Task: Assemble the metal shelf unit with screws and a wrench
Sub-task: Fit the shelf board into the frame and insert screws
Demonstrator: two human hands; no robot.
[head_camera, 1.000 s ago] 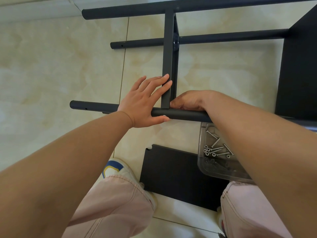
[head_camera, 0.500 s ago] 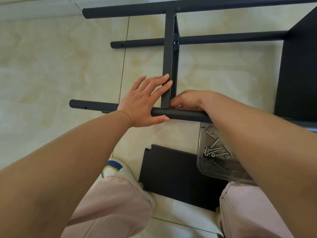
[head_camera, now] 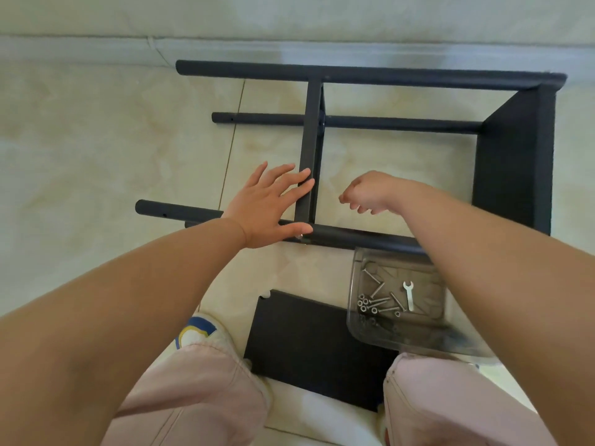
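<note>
On the floor, our left hand presses flat on the shelf frame at the near joint; right hand hovers loosely curled, empty. Wrench sits in tray. Risk: screw looks half-seated, frame shift could drop it.

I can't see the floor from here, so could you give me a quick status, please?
Left hand flat on the crossbar and front tube. Right hand empty, off the frame. Wrench in tray. Nothing blocking.
</note>
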